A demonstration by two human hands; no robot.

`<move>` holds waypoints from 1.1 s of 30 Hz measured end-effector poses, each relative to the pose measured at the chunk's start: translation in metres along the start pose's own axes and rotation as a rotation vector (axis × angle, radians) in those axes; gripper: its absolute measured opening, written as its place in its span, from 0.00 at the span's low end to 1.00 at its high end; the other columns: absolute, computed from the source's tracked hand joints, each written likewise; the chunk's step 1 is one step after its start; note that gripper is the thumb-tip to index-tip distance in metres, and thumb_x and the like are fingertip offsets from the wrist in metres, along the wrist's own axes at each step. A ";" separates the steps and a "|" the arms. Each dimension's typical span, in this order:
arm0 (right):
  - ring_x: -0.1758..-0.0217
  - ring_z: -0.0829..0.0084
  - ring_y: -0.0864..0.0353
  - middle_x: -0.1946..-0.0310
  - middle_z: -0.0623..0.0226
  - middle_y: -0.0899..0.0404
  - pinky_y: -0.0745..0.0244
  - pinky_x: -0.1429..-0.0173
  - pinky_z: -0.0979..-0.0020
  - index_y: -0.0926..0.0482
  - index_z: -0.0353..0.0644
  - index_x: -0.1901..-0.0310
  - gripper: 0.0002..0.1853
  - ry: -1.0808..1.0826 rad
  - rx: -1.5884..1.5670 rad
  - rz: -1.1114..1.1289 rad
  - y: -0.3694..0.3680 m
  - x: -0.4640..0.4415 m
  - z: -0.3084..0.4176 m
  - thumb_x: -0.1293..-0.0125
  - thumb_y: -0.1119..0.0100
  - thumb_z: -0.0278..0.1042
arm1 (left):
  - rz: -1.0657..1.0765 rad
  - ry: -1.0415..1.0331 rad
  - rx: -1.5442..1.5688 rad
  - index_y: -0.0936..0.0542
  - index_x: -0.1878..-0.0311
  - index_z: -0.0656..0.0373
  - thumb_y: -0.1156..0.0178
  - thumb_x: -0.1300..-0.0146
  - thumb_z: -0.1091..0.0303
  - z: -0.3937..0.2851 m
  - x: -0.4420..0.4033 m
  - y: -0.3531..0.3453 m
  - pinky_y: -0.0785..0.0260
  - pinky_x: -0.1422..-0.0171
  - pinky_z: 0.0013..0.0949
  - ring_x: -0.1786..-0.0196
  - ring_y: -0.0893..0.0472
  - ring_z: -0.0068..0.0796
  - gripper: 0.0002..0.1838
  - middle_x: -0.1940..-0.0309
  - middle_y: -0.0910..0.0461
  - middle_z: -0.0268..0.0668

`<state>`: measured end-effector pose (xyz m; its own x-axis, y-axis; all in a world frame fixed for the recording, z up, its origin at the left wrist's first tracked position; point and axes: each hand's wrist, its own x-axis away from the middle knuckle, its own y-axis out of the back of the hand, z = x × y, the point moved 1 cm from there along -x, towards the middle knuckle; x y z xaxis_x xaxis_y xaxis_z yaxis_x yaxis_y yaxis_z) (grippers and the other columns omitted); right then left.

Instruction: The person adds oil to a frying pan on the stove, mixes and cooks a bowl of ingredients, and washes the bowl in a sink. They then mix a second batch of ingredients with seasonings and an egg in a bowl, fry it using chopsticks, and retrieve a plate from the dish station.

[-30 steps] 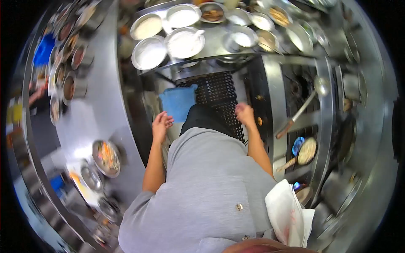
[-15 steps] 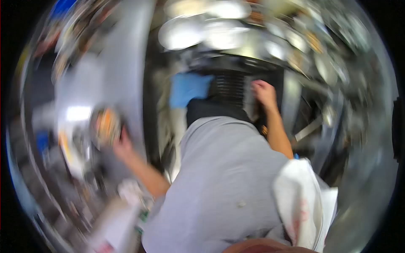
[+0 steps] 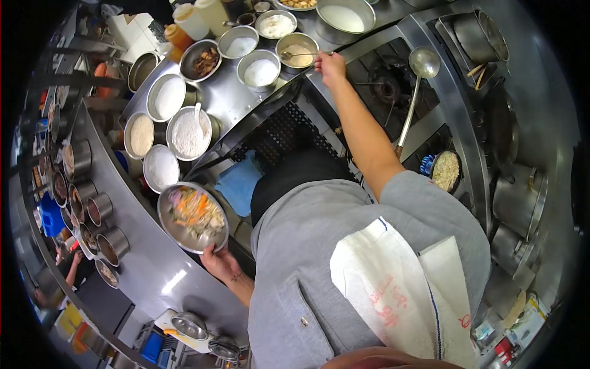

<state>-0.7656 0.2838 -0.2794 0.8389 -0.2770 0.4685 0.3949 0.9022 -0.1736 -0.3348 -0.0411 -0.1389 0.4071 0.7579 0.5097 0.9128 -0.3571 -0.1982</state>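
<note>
My left hand grips the rim of a metal bowl from below right. Cut vegetables, with orange, pale and purplish pieces, fill part of this tilted bowl. Stretched forward, my right hand pinches the handle of a spoon. The spoon's head lies in a round metal container of beige powder. Close by stand metal containers of white powder, one just to the left. A larger container of white powder has a pale scoop standing in it.
A stove lies right of my right arm, with a long ladle across it. Over a blue flame sits a small pan of pale shreds. Several squeeze bottles stand at the back. Another person's arm shows far left.
The view has swung round and sharpened. My left hand now has the bowl lifted off the counter, closer to me. My right hand has reached forward to the spoon in the beige powder.
</note>
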 end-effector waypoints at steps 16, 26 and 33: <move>0.67 0.62 0.19 0.68 0.56 0.20 0.22 0.62 0.65 0.23 0.36 0.59 0.07 0.864 0.868 0.280 0.029 -0.004 0.037 0.33 0.50 0.29 | 0.141 0.101 -0.273 0.30 0.47 0.67 0.51 0.47 0.84 0.030 0.007 -0.159 0.28 0.66 0.21 0.64 0.20 0.23 0.22 0.56 0.22 0.38; 0.73 0.71 0.18 0.70 0.57 0.20 0.18 0.65 0.71 0.26 0.28 0.59 0.11 0.257 0.206 0.063 0.024 0.006 0.001 0.27 0.55 0.29 | 0.176 0.102 -0.375 0.30 0.47 0.68 0.51 0.48 0.83 0.016 -0.006 -0.197 0.33 0.71 0.20 0.70 0.23 0.20 0.22 0.62 0.22 0.36; 0.74 0.71 0.18 0.72 0.57 0.20 0.19 0.69 0.71 0.26 0.28 0.61 0.11 0.235 0.114 -0.044 0.038 0.010 0.013 0.28 0.54 0.29 | 0.326 0.147 -0.450 0.29 0.46 0.67 0.51 0.46 0.83 0.020 -0.020 -0.206 0.24 0.60 0.28 0.62 0.20 0.27 0.21 0.58 0.22 0.38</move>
<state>-0.7469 0.3196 -0.2698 0.8911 -0.3738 0.2572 0.3992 0.9153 -0.0529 -0.5302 0.0279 -0.1252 0.6273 0.4972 0.5994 0.6244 -0.7811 -0.0056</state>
